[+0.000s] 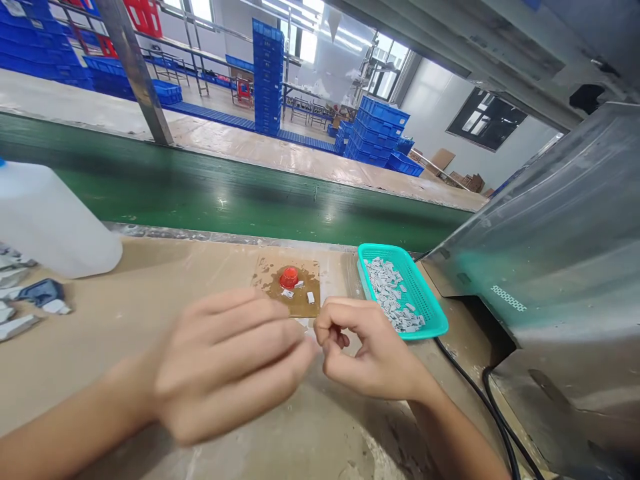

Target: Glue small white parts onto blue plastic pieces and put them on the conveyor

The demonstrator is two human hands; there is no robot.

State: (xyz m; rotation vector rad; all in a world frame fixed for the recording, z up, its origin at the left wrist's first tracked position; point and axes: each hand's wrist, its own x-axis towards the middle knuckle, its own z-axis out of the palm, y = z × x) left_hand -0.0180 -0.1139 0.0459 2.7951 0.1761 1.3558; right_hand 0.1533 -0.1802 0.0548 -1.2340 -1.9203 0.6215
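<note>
My left hand (235, 367), a little blurred, is held above the bench with its fingers pressed together toward the right. Close against its fingertips is my right hand (363, 347), thumb and index finger pinched together. Whatever lies in the fingers is hidden or too small to name. Just beyond the hands, a red cap-like piece (289, 277) sits on a wet brown square board (265, 268). Small white-grey pieces (311, 297) lie around it on the board. To the right stands a turquoise plastic basket (425, 293) holding many small grey-white pieces (387, 287).
A white plastic jug (60, 220) stands at left beside grey pieces (17, 327) and a dark blue part (43, 291). A green conveyor belt (225, 200) runs behind the bench. A metal machine housing (560, 267) and black cables (475, 383) are at right. Blue crates (267, 77) are stacked beyond.
</note>
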